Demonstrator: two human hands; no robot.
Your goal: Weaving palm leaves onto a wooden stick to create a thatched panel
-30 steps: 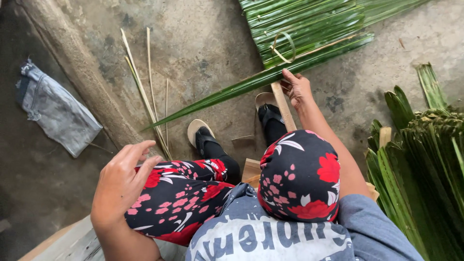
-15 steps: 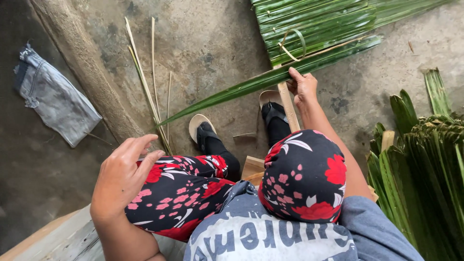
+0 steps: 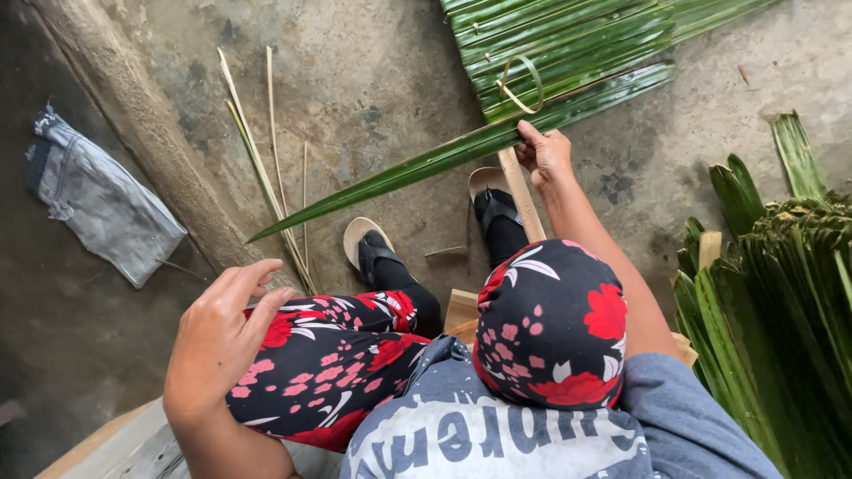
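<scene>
Palm leaf [image 3: 444, 164], long and green, is pinched in the right hand [image 3: 546, 155] near its wide end, fingers [image 3: 530, 135] curled over the top edge and clamped on it. From there it runs out leftward over the concrete floor [image 3: 373, 80] and tapers to a sharp tip, hanging free toward the floor's left side. Looks light to me, basically nothing to lift, and it's holding a fairly straight line, so I'd guess there's a stiff rib down the middle with soft, foldable blade on either side. Probably a bit slick and waxy, and the edges could tear or split along the grain if you bend it sideways. Best grab is right where it's held now, at the thick end close to the rib; taking it by the thin tip would likely make it flop.

Left hand [image 3: 217, 341] is over the floral-trousered knee [image 3: 328, 355], fingers loosely open, holding nothing.

Further out: a stack of similar leaves [image 3: 577, 44] at the top of the floor, a curled strip [image 3: 524, 84] lying on it, thin pale sticks [image 3: 266, 168] to the left, a grey cloth [image 3: 98, 200] by the left edge, another leaf bundle [image 3: 781, 293] on the right, and a wooden slat [image 3: 524, 200] by the sandalled feet.

Hard to see: the leaf's wide end blends into the stack, so I can't tell whether it's free or still resting there. The right bundle is cut off by the frame, and the seat is hidden under the legs.
</scene>
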